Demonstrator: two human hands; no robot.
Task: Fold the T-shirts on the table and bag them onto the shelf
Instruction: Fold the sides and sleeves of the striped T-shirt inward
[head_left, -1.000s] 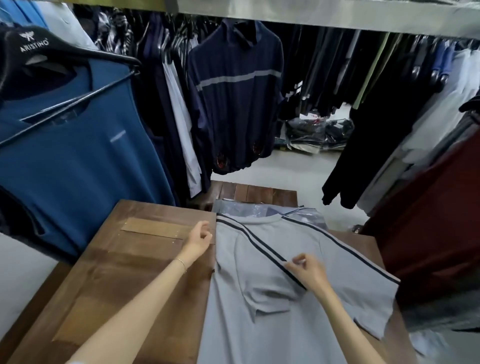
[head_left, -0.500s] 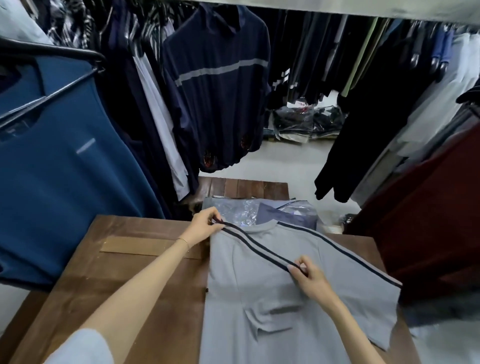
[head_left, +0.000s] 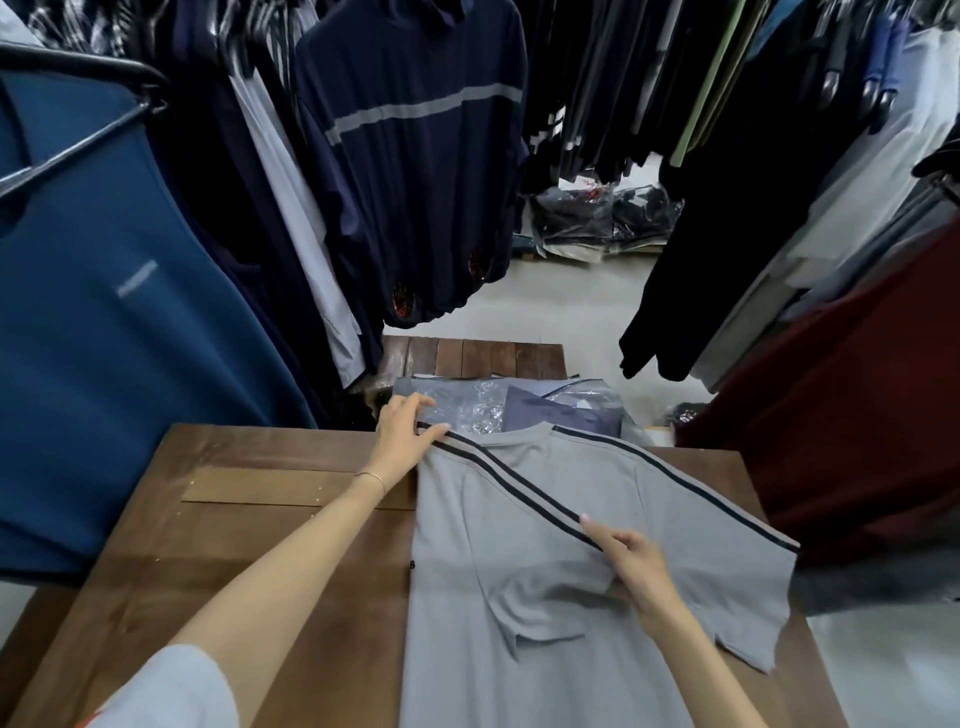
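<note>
Left hand (head_left: 402, 434) pinching T-shirt (head_left: 524, 649) shoulder, right hand (head_left: 636, 564) gripping folded sleeve beside collar; keep stripe taut, crease straight

We've got a light grey T-shirt (head_left: 545, 597) with twin dark navy stripes along each shoulder, lying on our dark brown wood counter (head_left: 260, 561); hanging at left is a teal-blue shirt (head_left: 130, 322); behind it a navy top (head_left: 415, 171) with one grey chest band; on the right a maroon garment (head_left: 857, 415); the floor (head_left: 545, 306) is pale off-white.
</note>
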